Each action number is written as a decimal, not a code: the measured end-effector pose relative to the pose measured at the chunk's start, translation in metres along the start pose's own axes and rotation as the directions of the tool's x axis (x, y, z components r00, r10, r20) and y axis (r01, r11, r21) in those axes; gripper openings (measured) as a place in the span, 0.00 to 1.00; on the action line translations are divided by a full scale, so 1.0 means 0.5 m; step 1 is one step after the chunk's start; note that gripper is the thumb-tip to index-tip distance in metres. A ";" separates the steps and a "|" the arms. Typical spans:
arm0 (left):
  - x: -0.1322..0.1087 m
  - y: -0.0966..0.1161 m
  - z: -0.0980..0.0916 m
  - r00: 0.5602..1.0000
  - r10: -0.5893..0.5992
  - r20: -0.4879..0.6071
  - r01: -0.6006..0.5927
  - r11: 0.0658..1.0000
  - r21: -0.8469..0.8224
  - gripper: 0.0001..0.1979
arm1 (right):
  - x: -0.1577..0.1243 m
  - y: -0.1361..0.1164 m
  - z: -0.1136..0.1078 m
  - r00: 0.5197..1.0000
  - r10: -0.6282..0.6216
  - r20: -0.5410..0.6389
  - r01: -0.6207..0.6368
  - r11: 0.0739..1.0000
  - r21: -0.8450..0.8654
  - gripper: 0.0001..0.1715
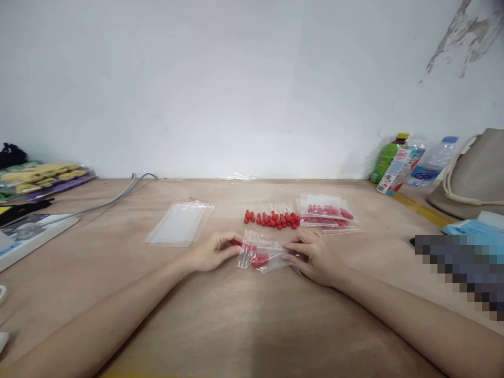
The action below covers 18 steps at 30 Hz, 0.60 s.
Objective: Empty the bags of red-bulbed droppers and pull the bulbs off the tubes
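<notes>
A small clear zip bag [263, 253] with red-capped droppers inside lies on the wooden table [236, 325] between my hands. My left hand [214, 251] pinches the bag's red-striped left end with closed fingers. My right hand [313, 256] grips the bag's right end, fingers curled on the plastic. Just beyond, a row of loose red-capped droppers [271, 218] lies on the table. Filled bags [326, 212] are stacked to their right. A pile of empty clear bags [181, 223] lies to the left.
Several drink bottles [409, 163] stand against the white wall at the right, beside a beige bag [472, 178]. A grey cable [118, 197] and a white box [27, 236] sit at the left, with coloured packets [43, 176] behind.
</notes>
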<state>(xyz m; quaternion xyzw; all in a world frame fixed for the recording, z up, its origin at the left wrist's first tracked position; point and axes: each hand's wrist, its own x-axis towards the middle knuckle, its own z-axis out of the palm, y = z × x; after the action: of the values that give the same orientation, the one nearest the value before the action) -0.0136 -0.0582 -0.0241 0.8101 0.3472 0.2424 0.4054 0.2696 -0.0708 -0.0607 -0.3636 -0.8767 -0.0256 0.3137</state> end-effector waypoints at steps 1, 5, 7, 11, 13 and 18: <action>-0.004 0.000 -0.020 1.000 -0.029 0.006 0.029 1.000 0.011 0.14 | 0.000 0.000 0.000 1.000 0.000 0.000 0.000 1.000 0.001 0.13; -0.035 0.006 -0.106 0.981 -0.130 -0.146 0.134 0.991 0.020 0.16 | 0.000 -0.001 -0.001 1.000 -0.006 -0.007 0.006 1.000 0.011 0.12; -0.051 0.007 -0.141 0.925 -0.104 -0.366 0.132 0.990 0.052 0.17 | 0.001 -0.002 -0.001 1.000 -0.007 -0.007 0.007 1.000 0.012 0.12; -0.054 -0.009 -0.181 0.770 -0.089 -0.632 0.186 0.978 0.089 0.17 | 0.002 -0.004 -0.001 1.000 0.007 0.000 -0.007 1.000 0.011 0.11; -0.039 -0.025 -0.178 0.743 -0.106 -0.661 0.258 0.957 0.136 0.17 | 0.002 -0.003 -0.001 1.000 0.004 -0.005 -0.004 1.000 0.010 0.11; 0.014 -0.059 -0.098 0.756 0.103 -0.646 0.299 0.824 0.481 0.15 | 0.002 -0.001 0.001 1.000 -0.007 -0.009 0.007 1.000 0.008 0.11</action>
<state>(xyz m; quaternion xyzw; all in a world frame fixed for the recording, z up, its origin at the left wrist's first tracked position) -0.0528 -0.0166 -0.0205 0.7371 0.5640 0.3717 0.0186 0.2683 -0.0704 -0.0604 -0.3593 -0.8766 -0.0249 0.3192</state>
